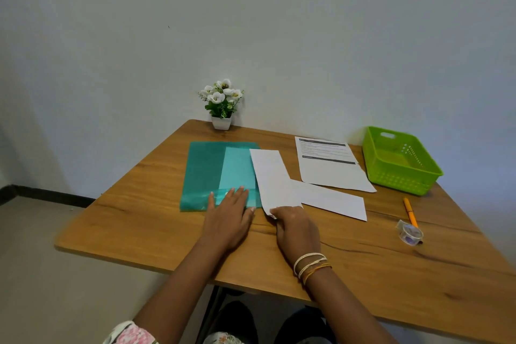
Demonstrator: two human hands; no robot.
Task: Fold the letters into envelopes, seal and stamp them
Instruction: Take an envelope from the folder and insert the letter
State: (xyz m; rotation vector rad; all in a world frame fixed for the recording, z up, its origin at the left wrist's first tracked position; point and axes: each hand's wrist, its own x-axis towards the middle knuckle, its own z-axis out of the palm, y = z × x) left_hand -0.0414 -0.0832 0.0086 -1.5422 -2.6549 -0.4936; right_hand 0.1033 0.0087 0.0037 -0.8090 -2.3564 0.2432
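On the wooden bench (156,220) the teal folder (206,170) lies under your left hand (227,218), pressed flat with fingers straight. Your right hand (296,227) pinches the near corner of a white envelope (272,178) that overlaps a second envelope (335,201). The printed letter (329,164) waits unfolded beside the green basket (399,160). You seem to be fetching envelopes; next, fold that letter. Pen (410,212) and tape roll (410,233) sit right.

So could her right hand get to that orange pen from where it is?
Probably yes: the right hand pinches a white envelope, but bare table lies between it and the orange pen.
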